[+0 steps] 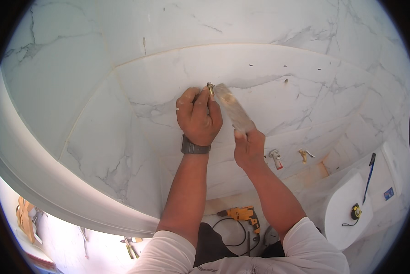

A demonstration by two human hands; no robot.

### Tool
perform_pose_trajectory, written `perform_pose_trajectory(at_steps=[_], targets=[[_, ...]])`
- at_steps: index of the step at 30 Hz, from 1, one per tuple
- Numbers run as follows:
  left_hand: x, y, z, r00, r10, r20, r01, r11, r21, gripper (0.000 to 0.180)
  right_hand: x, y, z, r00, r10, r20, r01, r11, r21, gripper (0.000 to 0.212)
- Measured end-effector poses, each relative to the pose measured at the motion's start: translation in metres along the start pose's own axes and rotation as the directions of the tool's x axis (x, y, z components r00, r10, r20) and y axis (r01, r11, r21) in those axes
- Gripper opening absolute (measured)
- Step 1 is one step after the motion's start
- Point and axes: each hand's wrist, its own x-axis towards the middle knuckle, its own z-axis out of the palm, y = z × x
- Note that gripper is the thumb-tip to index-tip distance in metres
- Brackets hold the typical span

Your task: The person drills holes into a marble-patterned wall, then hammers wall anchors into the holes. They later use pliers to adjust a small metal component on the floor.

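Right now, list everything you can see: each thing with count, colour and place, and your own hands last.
Marble-look wall tiles: many, white with grey veins, across the whole wall.
Small brass-coloured anchor: one, at the wall, pinched by the left hand.
Blurred wooden-handled hammer: one, tan, in the right hand, beside the anchor.
Wall valves: two, metal, low on the wall, to the right.
Yellow power drill: one, with black cord, on the floor below.
White toilet: one, lower right.
Yellow tape measure: one, on the toilet.
Dark wristwatch: one, on the left wrist.
Left hand: grip closed on the anchor.
Right hand: grip closed on the hammer.
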Motion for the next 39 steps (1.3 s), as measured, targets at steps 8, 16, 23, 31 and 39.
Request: perform_pose_trajectory(at_steps=[8, 16, 23, 31, 39], targets=[[0.000, 0.002, 0.001, 1.000, -0.002, -0.007, 0.002, 1.000, -0.003, 0.020, -0.002, 0.003, 0.000, 0.992, -0.121, -0.047, 0.125, 0.985, 0.118, 0.042], [0.001, 0.004, -0.001, 1.000, -0.010, -0.004, 0.010, 0.999, -0.031, 0.022, 0.002, -0.001, -0.008, 0.998, 0.046, 0.045, -0.042, 0.994, -0.102, 0.041], [-0.001, 0.004, 0.001, 1.000, -0.019, 0.007, 0.018, 0.999, 0.036, 0.021, -0.012, -0.001, -0.005, 0.999, 0.002, -0.045, 0.002, 0.996, 0.084, 0.044], [-0.001, 0.006, 0.002, 0.999, -0.038, 0.010, 0.038, 0.999, 0.008, 0.021, -0.004, -0.001, -0.004, 0.990, 0.127, 0.056, -0.126, 0.992, -0.030, 0.044], [0.001, 0.006, 0.000, 1.000, 0.003, 0.020, -0.003, 1.000, 0.014, 0.019, -0.006, 0.001, 0.000, 0.998, -0.028, -0.059, 0.032, 0.997, 0.072, 0.040]])
